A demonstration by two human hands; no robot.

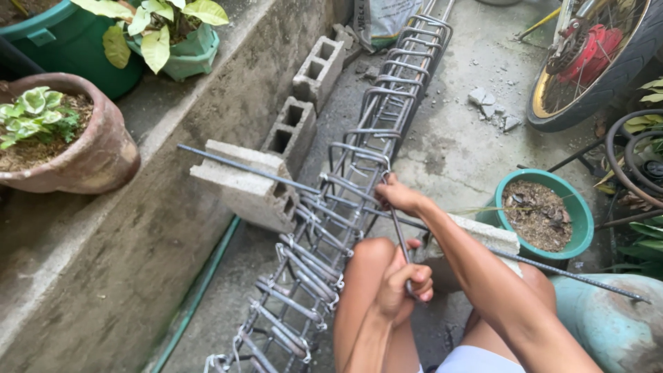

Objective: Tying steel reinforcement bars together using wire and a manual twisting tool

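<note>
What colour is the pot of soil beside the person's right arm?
The pot is teal green, filled with brown soil; the head view shows it.

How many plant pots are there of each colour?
Green or teal pots: 3 (dark green tub, pale green pot, teal pot of soil)
Brown clay pot: 1
Total: 4

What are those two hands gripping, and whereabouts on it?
Both grip a thin metal rod: the left hand its lower end, the right hand its top, against the rebar cage.

Grey rebar cage (345, 207) (wire-tied stirrups) lengthwise across concrete blocks (245, 186)
</note>
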